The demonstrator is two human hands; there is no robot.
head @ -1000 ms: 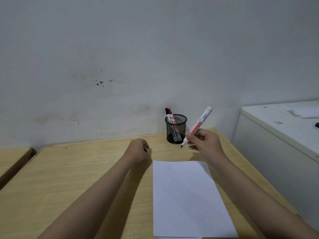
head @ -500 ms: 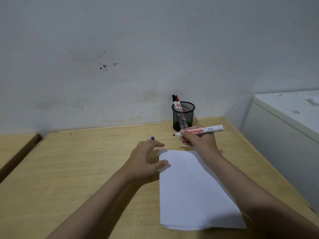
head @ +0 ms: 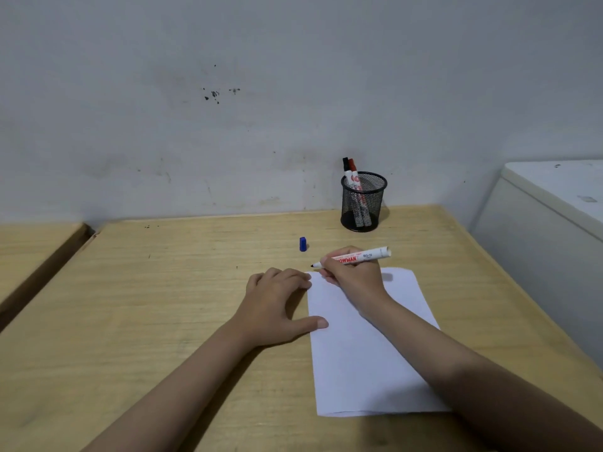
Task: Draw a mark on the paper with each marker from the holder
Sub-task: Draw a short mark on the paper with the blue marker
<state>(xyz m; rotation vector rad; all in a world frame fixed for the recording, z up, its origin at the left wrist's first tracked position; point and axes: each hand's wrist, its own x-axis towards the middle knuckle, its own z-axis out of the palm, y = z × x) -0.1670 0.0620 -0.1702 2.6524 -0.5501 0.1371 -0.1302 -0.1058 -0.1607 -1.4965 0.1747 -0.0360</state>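
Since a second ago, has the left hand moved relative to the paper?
Yes. The left hand has come down and toward the paper: it was a closed fist clear of the sheet, and now lies open with its thumb on the left edge.

The right hand (head: 354,277) covers the far left part of the white paper sheet (head: 368,347) and the middle of the uncapped white marker (head: 354,257). Black mesh of the round wire holder (head: 363,203) veils the lower barrels of two capped markers (head: 352,172). The white cabinet (head: 551,203) is cut off by the frame's right edge.
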